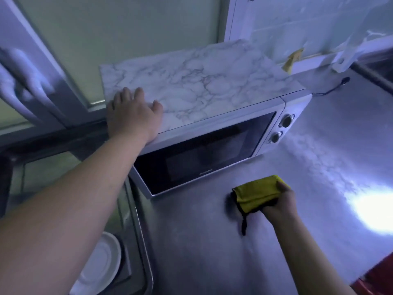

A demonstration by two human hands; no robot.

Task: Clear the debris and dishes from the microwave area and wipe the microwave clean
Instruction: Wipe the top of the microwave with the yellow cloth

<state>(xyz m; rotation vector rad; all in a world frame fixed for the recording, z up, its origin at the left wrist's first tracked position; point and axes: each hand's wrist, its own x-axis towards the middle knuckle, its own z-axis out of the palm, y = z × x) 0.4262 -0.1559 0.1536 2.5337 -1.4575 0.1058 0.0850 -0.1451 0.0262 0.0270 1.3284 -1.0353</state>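
microwave [202, 81] top looks cleared, left hand [133, 116] flat on it, right hand [281, 202] clutching a yellow cloth [256, 191] at five o'clock; wiping likely remains.

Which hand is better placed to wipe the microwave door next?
Right. The right hand grips the yellow cloth at the counter, just in front of the microwave door. The left hand holds nothing; it rests flat on the microwave's top, likely steadying it.

Left hand [133, 116] and right hand [281, 202] both bare, forearms bare right down to the frame edge, left forearm looming broad near the lens.
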